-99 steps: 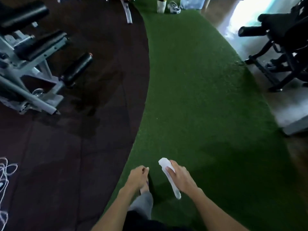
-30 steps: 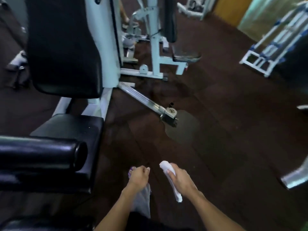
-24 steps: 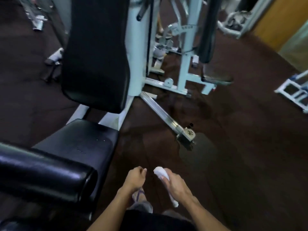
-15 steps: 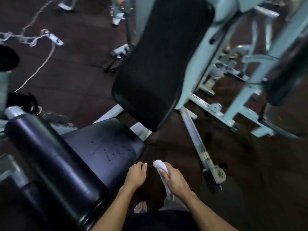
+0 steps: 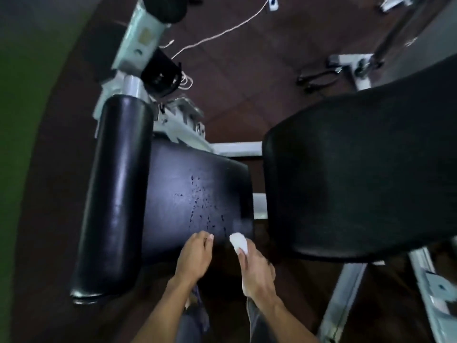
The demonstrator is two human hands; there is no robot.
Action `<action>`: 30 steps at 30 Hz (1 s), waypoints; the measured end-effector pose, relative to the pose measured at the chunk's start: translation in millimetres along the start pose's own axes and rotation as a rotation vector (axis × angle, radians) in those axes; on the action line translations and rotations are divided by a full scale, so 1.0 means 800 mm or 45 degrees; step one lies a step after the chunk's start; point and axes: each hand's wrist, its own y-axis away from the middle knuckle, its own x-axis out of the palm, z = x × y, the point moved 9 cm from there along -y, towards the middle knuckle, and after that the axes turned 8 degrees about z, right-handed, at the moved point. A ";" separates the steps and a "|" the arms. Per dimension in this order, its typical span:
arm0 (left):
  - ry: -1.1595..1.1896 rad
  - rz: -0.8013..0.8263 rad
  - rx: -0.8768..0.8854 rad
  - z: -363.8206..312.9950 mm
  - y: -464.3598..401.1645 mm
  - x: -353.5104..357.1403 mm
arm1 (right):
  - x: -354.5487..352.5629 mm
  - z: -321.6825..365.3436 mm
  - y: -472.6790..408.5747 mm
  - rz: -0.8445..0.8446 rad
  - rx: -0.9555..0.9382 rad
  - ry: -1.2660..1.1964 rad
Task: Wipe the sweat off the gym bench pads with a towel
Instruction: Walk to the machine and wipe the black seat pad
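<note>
A black seat pad (image 5: 188, 194) lies below me, with sweat droplets (image 5: 202, 206) scattered over its right half. A black roller pad (image 5: 118, 189) runs along its left side, and a large black back pad (image 5: 358, 174) rises on the right. My right hand (image 5: 257, 271) grips a rolled white towel (image 5: 238, 241) just above the seat pad's near right corner. My left hand (image 5: 195, 256) hovers beside it over the seat's near edge, fingers curled and holding nothing.
The machine's pale metal frame (image 5: 237, 148) shows between the pads and at the lower right (image 5: 346, 303). A cord (image 5: 217, 35) trails over the dark brown floor behind. Green turf (image 5: 17, 120) borders the left.
My view has swung and closed in until the seat pad lies directly beneath me. Both hands now hang over its near edge, the towel still in my right hand.
</note>
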 end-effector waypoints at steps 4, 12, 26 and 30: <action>-0.122 -0.129 0.032 0.018 -0.034 -0.003 | -0.002 0.002 -0.048 -0.024 -0.056 -0.035; -0.409 -0.469 0.192 0.063 -0.116 -0.026 | 0.041 -0.006 -0.169 -0.349 -0.106 -0.370; -0.753 -0.576 -0.033 0.132 -0.171 -0.035 | 0.130 0.013 -0.241 -0.313 -0.247 0.076; -0.755 -0.613 -0.034 0.132 -0.171 -0.035 | 0.093 0.010 -0.283 -0.478 -0.083 -0.026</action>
